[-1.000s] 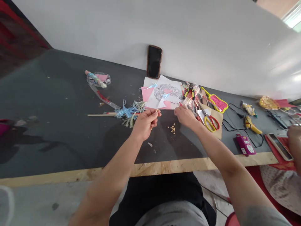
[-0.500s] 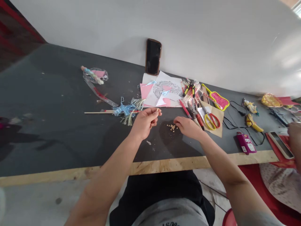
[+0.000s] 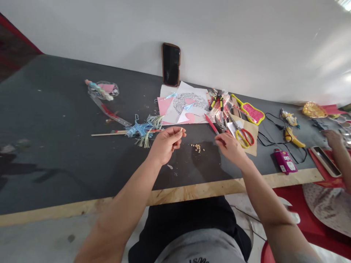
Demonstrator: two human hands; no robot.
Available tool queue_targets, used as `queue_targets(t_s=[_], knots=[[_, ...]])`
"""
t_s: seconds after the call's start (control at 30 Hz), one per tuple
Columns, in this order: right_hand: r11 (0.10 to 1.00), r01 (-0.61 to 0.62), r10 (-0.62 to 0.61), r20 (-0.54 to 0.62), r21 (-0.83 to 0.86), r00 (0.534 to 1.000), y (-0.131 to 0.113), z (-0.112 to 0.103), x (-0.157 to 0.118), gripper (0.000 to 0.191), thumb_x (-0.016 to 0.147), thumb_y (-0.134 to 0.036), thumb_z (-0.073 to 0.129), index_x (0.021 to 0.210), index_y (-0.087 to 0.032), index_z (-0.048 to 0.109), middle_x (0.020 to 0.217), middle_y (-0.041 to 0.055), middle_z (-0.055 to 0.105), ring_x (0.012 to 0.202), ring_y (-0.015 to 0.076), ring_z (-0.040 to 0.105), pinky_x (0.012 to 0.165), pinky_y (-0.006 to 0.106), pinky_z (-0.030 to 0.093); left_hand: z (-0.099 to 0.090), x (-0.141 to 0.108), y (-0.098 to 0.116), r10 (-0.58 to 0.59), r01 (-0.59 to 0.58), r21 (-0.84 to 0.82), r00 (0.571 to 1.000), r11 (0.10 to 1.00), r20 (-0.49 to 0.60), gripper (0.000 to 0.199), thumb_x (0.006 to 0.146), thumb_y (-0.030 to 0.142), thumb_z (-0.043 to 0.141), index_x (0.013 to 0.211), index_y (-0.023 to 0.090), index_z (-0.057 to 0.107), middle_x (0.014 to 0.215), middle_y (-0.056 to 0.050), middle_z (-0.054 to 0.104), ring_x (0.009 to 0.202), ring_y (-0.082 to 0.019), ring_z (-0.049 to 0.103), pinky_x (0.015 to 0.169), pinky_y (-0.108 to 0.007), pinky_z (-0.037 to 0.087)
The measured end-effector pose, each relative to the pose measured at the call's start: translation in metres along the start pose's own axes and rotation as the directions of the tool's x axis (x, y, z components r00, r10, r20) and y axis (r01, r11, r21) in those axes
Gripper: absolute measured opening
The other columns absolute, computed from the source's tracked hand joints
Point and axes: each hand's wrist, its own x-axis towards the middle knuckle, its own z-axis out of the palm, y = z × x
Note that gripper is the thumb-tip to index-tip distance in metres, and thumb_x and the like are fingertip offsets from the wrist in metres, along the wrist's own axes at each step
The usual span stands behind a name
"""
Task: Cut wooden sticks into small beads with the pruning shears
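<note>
My left hand [image 3: 166, 144] is closed in a pinch above the table, with the pale tip of a short wooden stick [image 3: 181, 129] poking out between thumb and forefinger. To its right, a small pile of pale cut wooden bits [image 3: 197, 148] lies on the dark tabletop. Just beyond that pile, my right hand [image 3: 229, 146] is curled over the handles of a pair of pliers [image 3: 221, 125]; those handles are mostly hidden under it. A pink pen [image 3: 211, 123] and scissors with yellow and red handles [image 3: 244, 138] lie close by.
Blue tassels [image 3: 139, 129] and a long thin stick [image 3: 108, 134] lie at left. Behind are printed paper sheets [image 3: 178, 104] and a phone [image 3: 171, 65] against the wall. A purple box [image 3: 285, 162] and black cable [image 3: 264, 140] sit rightward, near another person's hand [image 3: 333, 138].
My right hand has left the pile of wooden bits and moved right, onto the pliers' handles. The left hand keeps its pinch on the stick. The view has shifted slightly.
</note>
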Motion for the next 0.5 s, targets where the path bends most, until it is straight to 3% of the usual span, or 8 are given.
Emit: queue_targets(t_s=[0.1,0.17,0.33,0.5], knots=[[0.992,-0.022,0.01,-0.088,-0.128,0.996,0.011,-0.01,-0.005,0.018,0.094,-0.024,0.048,0.099,-0.021,0.065,0.105,0.0118,0.07,0.105,0.0283,0.062,0.097,0.045,0.047,0.002,-0.001,0.0,-0.006,0.006,0.014,1.0,1.0,0.016,0.025,0.066,0.029,0.085,0.082,0.013,0.074,0.076,-0.004,0.066,0.051,-0.006,0.044,0.044,-0.02,0.026],[0.99,0.0,-0.013,-0.089,-0.143,0.996,0.01,-0.01,-0.007,0.019,0.095,-0.023,0.048,0.098,-0.022,0.066,0.105,0.0117,0.07,0.106,0.0282,0.061,0.1,0.046,0.045,0.003,-0.001,0.0,-0.012,0.012,0.021,1.0,1.0,0.017,0.027,0.065,0.031,0.086,0.081,0.013,0.074,0.076,-0.004,0.066,0.051,-0.006,0.045,0.044,-0.02,0.026],[0.984,0.151,-0.145,0.068,-0.091,0.987,-0.009,0.004,-0.002,0.02,0.096,-0.018,0.05,0.102,-0.021,0.069,0.107,0.0096,0.071,0.105,0.0257,0.06,0.1,0.041,0.044,0.003,-0.001,-0.002,-0.006,0.006,0.053,1.0,0.999,0.0,0.028,0.064,0.031,0.087,0.081,0.014,0.073,0.076,-0.004,0.067,0.048,-0.004,0.04,0.044,-0.02,0.023],[0.982,0.147,-0.123,0.191,-0.117,0.974,-0.026,0.016,0.007,0.018,0.097,-0.018,0.053,0.103,-0.02,0.07,0.105,0.0086,0.072,0.1,0.0239,0.059,0.094,0.037,0.044,0.002,0.0,-0.001,-0.004,0.004,0.079,1.0,0.997,-0.009,0.027,0.065,0.032,0.086,0.081,0.014,0.074,0.077,-0.004,0.065,0.049,-0.005,0.039,0.044,-0.02,0.022]])
